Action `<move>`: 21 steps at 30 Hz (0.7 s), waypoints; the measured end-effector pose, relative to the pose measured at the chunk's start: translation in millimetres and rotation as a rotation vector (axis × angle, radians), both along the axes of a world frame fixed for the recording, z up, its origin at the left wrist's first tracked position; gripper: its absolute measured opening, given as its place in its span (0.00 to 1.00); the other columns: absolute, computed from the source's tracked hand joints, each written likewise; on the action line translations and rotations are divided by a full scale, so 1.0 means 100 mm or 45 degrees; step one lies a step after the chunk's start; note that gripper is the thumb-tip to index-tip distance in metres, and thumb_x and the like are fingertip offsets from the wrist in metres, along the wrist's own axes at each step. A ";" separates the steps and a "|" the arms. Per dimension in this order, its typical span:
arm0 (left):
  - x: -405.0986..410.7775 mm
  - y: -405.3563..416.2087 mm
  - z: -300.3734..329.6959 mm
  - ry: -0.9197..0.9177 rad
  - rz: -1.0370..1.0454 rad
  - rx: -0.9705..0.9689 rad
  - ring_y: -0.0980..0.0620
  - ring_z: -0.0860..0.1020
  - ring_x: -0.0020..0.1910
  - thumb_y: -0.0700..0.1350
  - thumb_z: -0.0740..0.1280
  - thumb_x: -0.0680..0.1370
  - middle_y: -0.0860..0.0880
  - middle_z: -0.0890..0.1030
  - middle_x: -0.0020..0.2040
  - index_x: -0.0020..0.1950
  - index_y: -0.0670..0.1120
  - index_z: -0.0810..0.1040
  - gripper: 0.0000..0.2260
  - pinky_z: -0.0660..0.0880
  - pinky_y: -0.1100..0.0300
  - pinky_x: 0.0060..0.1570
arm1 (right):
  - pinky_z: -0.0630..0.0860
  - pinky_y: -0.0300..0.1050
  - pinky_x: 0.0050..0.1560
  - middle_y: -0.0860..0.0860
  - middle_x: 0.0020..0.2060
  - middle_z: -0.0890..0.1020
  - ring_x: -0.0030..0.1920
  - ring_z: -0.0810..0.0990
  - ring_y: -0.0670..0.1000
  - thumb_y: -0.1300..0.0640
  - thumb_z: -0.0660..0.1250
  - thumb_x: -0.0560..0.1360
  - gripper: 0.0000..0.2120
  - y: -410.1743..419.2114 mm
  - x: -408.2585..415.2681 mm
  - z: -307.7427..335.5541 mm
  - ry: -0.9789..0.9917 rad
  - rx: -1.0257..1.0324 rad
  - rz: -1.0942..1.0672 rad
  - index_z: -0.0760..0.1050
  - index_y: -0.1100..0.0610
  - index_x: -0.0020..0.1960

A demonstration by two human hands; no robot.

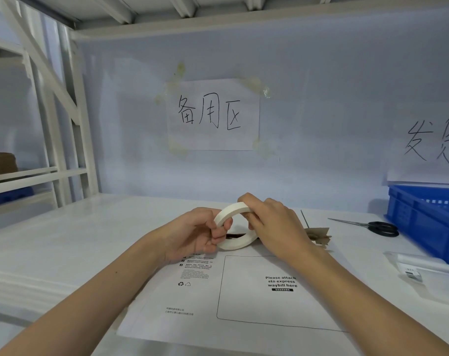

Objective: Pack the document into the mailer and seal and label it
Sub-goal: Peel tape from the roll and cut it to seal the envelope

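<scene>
Both hands are raised a little above the desk (64, 240) and together they hold a roll of white tape (235, 227). The left hand (192, 233) has its fingers curled, with fingertips hooked through the ring at its left side, so it grips the roll. The right hand (272, 222) is closed over the top right part of the roll, fingers bent around the band. It looks as if the person searches for the loose end of the tape, but I cannot tell if any tape is already pulled free.

Just under the hands lies the white mailer (231, 299), flat on the desk with its printed side up. It shows a frame with the words "Please attach sto express waybill here", and this frame is bare, so the label is not yet on. I cannot see the document; I judge it is probably already inside, because the sealing step seems to begin now. At the far edge of the mailer, behind the right hand, a brown flap or strip (319, 236) sticks out, so the opening seems not sealed yet.

Farther right lie black scissors (372, 226), then a blue crate (423, 217), and near it a small clear bag with a barcode (418, 265), maybe the label.
</scene>
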State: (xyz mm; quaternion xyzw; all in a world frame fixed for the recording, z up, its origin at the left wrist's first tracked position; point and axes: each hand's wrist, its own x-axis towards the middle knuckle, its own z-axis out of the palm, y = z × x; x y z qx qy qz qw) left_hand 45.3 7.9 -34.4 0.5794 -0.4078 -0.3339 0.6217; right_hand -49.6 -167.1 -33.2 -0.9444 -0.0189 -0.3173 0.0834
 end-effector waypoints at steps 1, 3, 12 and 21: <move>0.00 -0.01 0.00 -0.018 0.010 -0.002 0.53 0.65 0.30 0.36 0.57 0.65 0.49 0.67 0.31 0.37 0.44 0.77 0.10 0.64 0.64 0.26 | 0.75 0.52 0.43 0.49 0.38 0.80 0.44 0.74 0.54 0.51 0.54 0.82 0.05 0.00 0.01 0.00 -0.008 0.001 0.002 0.67 0.46 0.54; 0.00 0.00 -0.01 -0.031 0.021 -0.017 0.53 0.64 0.29 0.34 0.56 0.62 0.49 0.67 0.31 0.36 0.45 0.77 0.12 0.63 0.65 0.25 | 0.75 0.52 0.43 0.49 0.37 0.80 0.43 0.74 0.55 0.50 0.54 0.82 0.04 0.00 0.02 -0.01 -0.016 0.017 0.001 0.66 0.46 0.54; 0.03 0.01 -0.01 0.086 -0.036 -0.025 0.52 0.68 0.31 0.41 0.59 0.70 0.47 0.69 0.35 0.44 0.42 0.81 0.11 0.66 0.62 0.29 | 0.75 0.51 0.43 0.47 0.35 0.81 0.42 0.75 0.54 0.50 0.54 0.82 0.04 -0.04 0.01 -0.02 -0.011 0.039 0.001 0.67 0.46 0.54; 0.03 -0.01 -0.02 -0.036 -0.049 0.001 0.50 0.64 0.33 0.37 0.57 0.68 0.47 0.68 0.33 0.39 0.44 0.78 0.11 0.60 0.58 0.32 | 0.76 0.52 0.43 0.49 0.38 0.80 0.44 0.73 0.54 0.49 0.54 0.82 0.04 -0.04 0.02 -0.03 -0.033 -0.033 0.005 0.66 0.46 0.54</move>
